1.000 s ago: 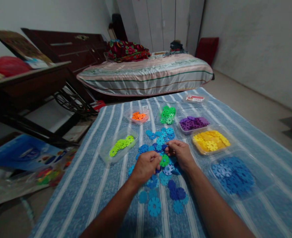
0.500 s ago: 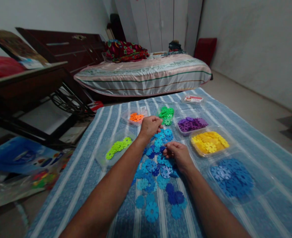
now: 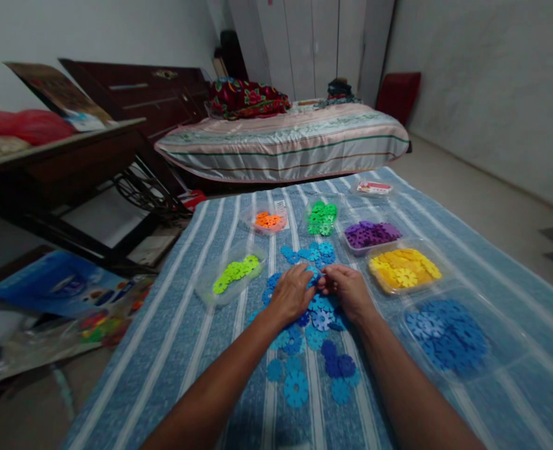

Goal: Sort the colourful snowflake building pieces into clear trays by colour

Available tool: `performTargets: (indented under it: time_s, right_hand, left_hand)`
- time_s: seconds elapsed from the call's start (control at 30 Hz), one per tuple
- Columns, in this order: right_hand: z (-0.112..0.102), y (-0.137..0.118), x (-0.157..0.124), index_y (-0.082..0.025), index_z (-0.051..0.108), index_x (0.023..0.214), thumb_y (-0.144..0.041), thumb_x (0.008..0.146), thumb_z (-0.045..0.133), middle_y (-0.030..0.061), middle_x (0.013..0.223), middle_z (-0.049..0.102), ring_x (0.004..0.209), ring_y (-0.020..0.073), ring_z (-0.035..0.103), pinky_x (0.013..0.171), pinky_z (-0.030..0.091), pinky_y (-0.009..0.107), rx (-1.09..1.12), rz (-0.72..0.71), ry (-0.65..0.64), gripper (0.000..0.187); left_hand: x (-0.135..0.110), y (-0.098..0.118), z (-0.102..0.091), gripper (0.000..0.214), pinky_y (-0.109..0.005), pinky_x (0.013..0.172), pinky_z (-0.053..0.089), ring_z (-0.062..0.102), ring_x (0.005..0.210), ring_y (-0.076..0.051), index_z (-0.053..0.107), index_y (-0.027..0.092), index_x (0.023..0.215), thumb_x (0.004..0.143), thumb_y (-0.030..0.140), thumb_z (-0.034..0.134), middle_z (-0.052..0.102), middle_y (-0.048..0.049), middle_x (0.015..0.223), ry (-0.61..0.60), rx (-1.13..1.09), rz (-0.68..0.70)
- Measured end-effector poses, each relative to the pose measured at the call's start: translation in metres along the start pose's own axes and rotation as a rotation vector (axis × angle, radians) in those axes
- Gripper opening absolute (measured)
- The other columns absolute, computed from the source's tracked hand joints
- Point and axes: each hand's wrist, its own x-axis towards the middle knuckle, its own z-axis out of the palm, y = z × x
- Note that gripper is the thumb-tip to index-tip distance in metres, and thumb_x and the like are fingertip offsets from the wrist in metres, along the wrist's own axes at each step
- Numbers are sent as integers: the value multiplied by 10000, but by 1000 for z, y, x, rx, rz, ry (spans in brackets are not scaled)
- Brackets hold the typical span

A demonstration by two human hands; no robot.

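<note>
A loose heap of blue snowflake-shaped plastic discs (image 3: 304, 340) lies on a blue striped cloth (image 3: 187, 337). My left hand (image 3: 293, 292) rests palm down on the heap, fingers curled onto the discs. My right hand (image 3: 346, 289) sits beside it, fingertips pinched on a blue disc at the heap's far side. The two hands nearly touch. Clear tubs around the heap hold sorted discs: dark green (image 3: 321, 217), orange (image 3: 267, 220), lime (image 3: 236, 270), purple (image 3: 369, 233), yellow (image 3: 405, 265) and blue (image 3: 448, 334).
A small red-and-white packet (image 3: 373, 187) lies at the cloth's far edge. Beyond it is a striped mattress (image 3: 283, 144) with a floral bundle. A dark wooden table (image 3: 55, 165) stands at the left, with plastic bags and a blue sheet (image 3: 55, 290) on the floor below.
My left hand went out to the dark green tub and has come back to the blue heap, now beside my right hand. The green disc among the blue ones is gone.
</note>
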Motion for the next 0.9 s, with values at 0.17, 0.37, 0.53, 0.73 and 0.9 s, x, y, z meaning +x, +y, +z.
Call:
performTargets:
  time_s: [0.17, 0.37, 0.53, 0.73, 0.9]
  right_hand:
    - [-4, 3, 1, -148, 693, 731, -385, 632, 771, 35, 588, 680, 513, 124, 603, 483, 474, 214, 2, -6, -27, 269]
    - [-4, 4, -1, -152, 686, 696, -439, 672, 725, 25, 563, 665, 488, 129, 576, 485, 462, 239, -43, -164, 127, 291]
    - [-11, 9, 2, -157, 704, 674, -435, 705, 664, 24, 615, 672, 601, 166, 596, 606, 473, 285, -336, -387, 343, 283]
    - [-13, 14, 2, -159, 726, 743, -443, 737, 625, 23, 687, 684, 711, 205, 614, 695, 463, 309, -567, -459, 315, 302]
    - [-8, 20, -3, -168, 729, 762, -498, 789, 588, 35, 691, 672, 694, 199, 592, 672, 447, 315, -611, -460, 175, 360]
  left_hand:
    - [-37, -4, 4, 317, -472, 1043, 433, 493, 1266, -275, 572, 166, 1182, 884, 269, 547, 553, -150, 1328, 111, -43, 82]
    - [-81, -32, 9, 377, -521, 1050, 425, 488, 1269, -323, 582, 152, 1181, 895, 391, 522, 536, -171, 1345, 337, 58, -211]
    - [-99, -30, 24, 482, -539, 1031, 436, 487, 1272, -346, 545, 121, 1237, 888, 452, 523, 526, -199, 1356, 336, 58, -301]
    - [-97, 8, 34, 468, -537, 1057, 412, 441, 1320, -325, 518, 134, 1283, 884, 376, 552, 497, -187, 1397, 326, -65, -197]
    - [-99, 23, 30, 476, -471, 1034, 459, 470, 1300, -291, 515, 135, 1292, 871, 351, 569, 513, -183, 1381, 346, -185, -77]
